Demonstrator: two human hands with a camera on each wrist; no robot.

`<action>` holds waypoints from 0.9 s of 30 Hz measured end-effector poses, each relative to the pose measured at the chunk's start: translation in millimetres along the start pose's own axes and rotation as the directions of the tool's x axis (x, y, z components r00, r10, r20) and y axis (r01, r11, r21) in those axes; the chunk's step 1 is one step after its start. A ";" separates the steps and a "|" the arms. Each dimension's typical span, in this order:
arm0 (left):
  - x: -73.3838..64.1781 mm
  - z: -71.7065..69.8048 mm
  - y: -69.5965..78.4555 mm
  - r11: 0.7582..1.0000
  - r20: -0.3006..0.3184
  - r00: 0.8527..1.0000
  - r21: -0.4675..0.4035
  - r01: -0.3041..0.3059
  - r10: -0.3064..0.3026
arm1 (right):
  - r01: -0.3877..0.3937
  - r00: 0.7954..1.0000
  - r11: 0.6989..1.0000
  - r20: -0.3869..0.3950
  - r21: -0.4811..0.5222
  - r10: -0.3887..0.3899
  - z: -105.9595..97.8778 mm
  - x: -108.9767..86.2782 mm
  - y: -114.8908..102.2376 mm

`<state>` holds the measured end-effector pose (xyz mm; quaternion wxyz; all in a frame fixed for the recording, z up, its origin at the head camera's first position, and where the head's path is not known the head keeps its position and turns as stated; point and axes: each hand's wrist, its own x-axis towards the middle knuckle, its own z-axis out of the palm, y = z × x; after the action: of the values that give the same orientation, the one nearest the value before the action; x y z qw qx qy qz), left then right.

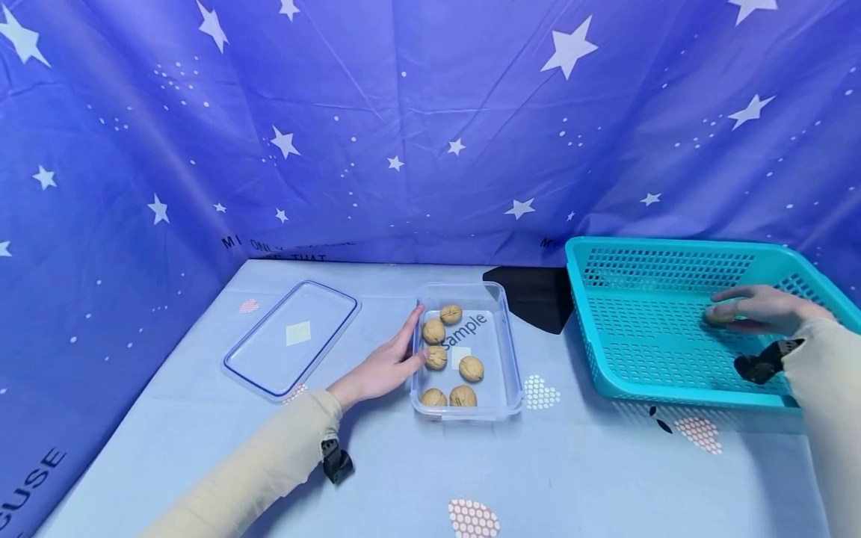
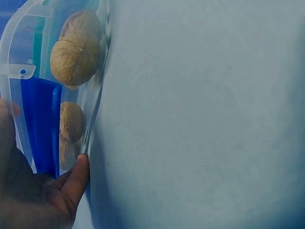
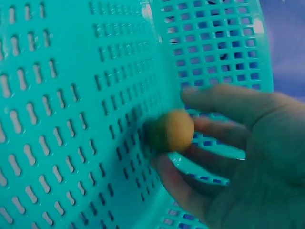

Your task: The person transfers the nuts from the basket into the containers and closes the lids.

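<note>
In the head view, a clear plastic container point(image 1: 494, 351) holds several walnuts point(image 1: 471, 368). My left hand point(image 1: 386, 365) rests along the outside of its left wall, fingers fairly straight and thumb near the rim. The left wrist view shows fingertips point(image 2: 82, 164) against the container's lower side, with walnuts point(image 2: 75, 62) seen through the plastic. Inside the turquoise basket point(image 1: 646, 385), my right hand point(image 1: 773, 308) has its fingers and thumb around one walnut point(image 1: 720, 315). That walnut point(image 3: 177, 130) looks blurred between thumb and fingers in the right wrist view, close to the basket floor.
A clear lid with a blue seal point(image 1: 292, 340) lies flat on the table left of the container. The basket's tall slotted walls surround my right hand. Behind the table hangs a blue curtain point(image 1: 430, 134) with white stars. A pale patterned cloth point(image 1: 377, 478) covers the table.
</note>
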<state>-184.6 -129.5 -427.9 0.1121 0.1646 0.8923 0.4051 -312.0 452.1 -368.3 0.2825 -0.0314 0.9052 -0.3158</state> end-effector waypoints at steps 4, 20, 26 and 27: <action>-0.1 -0.5 0.7 1.000 0.000 1.000 -0.003 -0.001 0.001 | -0.021 0.997 0.997 0.073 0.080 0.015 4.9 4.5 -6.5; -1.1 0.8 -0.2 1.000 -0.002 1.000 -0.003 0.006 -0.006 | 0.143 0.987 0.990 -0.076 -0.010 -0.144 14.0 1.1 -28.4; -0.3 1.1 -0.4 1.000 -0.009 1.000 -0.002 -0.008 0.007 | 0.191 0.975 0.981 -0.115 -0.020 -0.192 24.1 -0.5 -46.9; 0.2 1.4 -0.7 1.000 -0.008 1.000 0.000 -0.009 0.009 | 0.196 0.973 0.980 -0.118 -0.017 -0.197 26.0 -1.2 -49.6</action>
<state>-184.5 -128.9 -429.3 0.1068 0.1668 0.8920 0.4064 -303.3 398.4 -355.0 0.1954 -0.1028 0.9137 -0.3411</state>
